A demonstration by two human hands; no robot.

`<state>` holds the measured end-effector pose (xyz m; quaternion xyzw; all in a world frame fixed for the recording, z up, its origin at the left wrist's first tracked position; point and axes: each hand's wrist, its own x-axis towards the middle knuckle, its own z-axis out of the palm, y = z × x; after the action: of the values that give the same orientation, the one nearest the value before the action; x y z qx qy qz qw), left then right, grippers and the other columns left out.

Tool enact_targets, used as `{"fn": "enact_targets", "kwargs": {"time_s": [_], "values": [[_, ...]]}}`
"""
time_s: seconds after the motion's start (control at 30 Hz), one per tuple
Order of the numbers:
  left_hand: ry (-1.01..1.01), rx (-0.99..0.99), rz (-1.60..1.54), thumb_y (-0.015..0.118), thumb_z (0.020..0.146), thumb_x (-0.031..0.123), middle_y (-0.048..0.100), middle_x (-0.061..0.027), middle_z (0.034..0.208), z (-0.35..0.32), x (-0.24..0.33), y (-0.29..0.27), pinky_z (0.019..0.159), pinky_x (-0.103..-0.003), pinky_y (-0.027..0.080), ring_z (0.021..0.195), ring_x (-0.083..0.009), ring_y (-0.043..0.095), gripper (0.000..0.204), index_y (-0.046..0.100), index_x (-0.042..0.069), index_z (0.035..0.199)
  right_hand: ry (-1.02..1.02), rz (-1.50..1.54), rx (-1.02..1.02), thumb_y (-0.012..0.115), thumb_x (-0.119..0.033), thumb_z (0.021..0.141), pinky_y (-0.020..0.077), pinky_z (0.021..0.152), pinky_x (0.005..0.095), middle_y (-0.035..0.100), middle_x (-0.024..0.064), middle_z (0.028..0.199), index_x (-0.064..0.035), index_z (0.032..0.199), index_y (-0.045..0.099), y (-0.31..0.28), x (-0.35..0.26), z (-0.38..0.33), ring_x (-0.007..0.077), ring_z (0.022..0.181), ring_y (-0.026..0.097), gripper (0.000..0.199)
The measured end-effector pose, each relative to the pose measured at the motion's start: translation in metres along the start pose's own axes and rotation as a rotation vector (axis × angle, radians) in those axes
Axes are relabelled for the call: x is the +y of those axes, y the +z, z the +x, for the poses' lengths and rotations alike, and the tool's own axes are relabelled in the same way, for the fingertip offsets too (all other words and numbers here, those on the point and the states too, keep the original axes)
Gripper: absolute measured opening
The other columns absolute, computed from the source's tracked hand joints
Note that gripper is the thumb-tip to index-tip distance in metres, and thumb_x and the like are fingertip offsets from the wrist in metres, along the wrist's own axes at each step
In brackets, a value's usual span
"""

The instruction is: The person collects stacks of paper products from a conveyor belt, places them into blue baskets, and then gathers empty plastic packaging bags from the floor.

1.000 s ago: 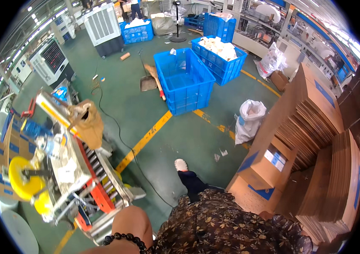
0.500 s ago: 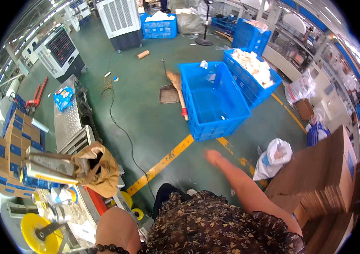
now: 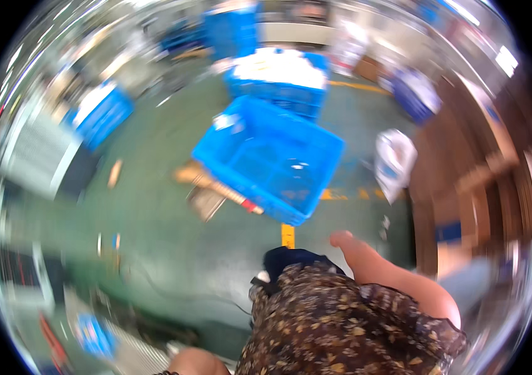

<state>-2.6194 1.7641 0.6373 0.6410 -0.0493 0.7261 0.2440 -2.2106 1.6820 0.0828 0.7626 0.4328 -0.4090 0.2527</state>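
Head view, strongly motion-blurred. The right hand is shown extended from a bare forearm, below and right of the empty blue crate, the landmark here. It is well apart from the crate's near corner, and nothing is seen in it. Whether its fingers are spread or closed cannot be told through the blur. Only a patch of skin at the lower edge is shown of the left arm – the left hand itself is out of frame.

The step is judged a free reach with no contact made; touching the crate would call for further travel forward.

- Behind the crate: a second blue crate heaped with white items.
- Right of it: a white sack.
- Below its corner: a yellow floor line.
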Motion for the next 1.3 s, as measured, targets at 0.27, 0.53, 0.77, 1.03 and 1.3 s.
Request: {"fn": "enact_targets", "kwargs": {"time_s": [0.27,0.53,0.77,1.03,1.3], "values": [[-1.191,-0.240,0.182,0.050,0.097,0.031,0.059,-0.0079,0.097,-0.104,-0.226,-0.172,0.058,-0.028,0.042,0.071,-0.0142,0.053,0.032,0.058,0.001,0.106,0.354,0.695,0.151,0.059,-0.020,0.085,0.0498,0.093,0.0405,0.065,0.0089,0.123,-0.0142,0.112,0.070,-0.056,-0.090,0.018,0.0297,0.115,0.061,0.030],[-2.190,-0.055,0.087,0.060,0.094,0.029,0.064,-0.0110,0.102,-0.304,-0.401,-0.477,0.081,-0.038,0.052,0.091,-0.0204,0.061,0.032,0.059,0.002,0.112,-0.359,0.668,0.190,0.058,-0.025,0.084,0.0499,0.087,0.0474,0.067,0.0172,0.110,-0.0063,0.106,0.069,-0.129,-0.399,0.064,0.0374,0.103,0.063,0.031],[-1.961,-0.982,-0.110,0.058,0.097,0.022,0.063,-0.0014,0.086,-0.237,-0.544,-0.395,0.068,-0.025,0.050,0.076,-0.0108,0.060,0.021,0.060,0.006,0.111,-0.573,0.740,0.420,0.059,-0.030,0.086,0.0515,0.083,0.0464,0.068,0.0177,0.107,-0.0149,0.123,0.061,-0.191,-0.555,0.091,0.0365,0.095,0.065,0.040],[-0.489,-2.332,0.327,0.064,0.087,0.040,0.065,-0.0129,0.113,-0.183,-0.646,-0.435,0.088,-0.047,0.050,0.105,-0.0329,0.061,0.037,0.066,0.013,0.112,0.341,0.895,-0.036,0.052,-0.042,0.088,0.0508,0.087,0.0437,0.068,0.0237,0.102,-0.0027,0.094,0.072,0.026,-0.594,0.057,0.0359,0.100,0.066,0.045],[-1.412,-2.104,0.300,0.059,0.090,0.038,0.069,-0.0151,0.105,-0.258,-0.646,-0.550,0.086,-0.043,0.050,0.098,-0.0326,0.066,0.036,0.068,0.009,0.109,0.443,1.107,0.125,0.054,-0.032,0.086,0.0498,0.092,0.0423,0.069,0.0173,0.107,-0.0108,0.105,0.072,-0.034,-0.620,0.030,0.0341,0.103,0.064,0.033]]}}
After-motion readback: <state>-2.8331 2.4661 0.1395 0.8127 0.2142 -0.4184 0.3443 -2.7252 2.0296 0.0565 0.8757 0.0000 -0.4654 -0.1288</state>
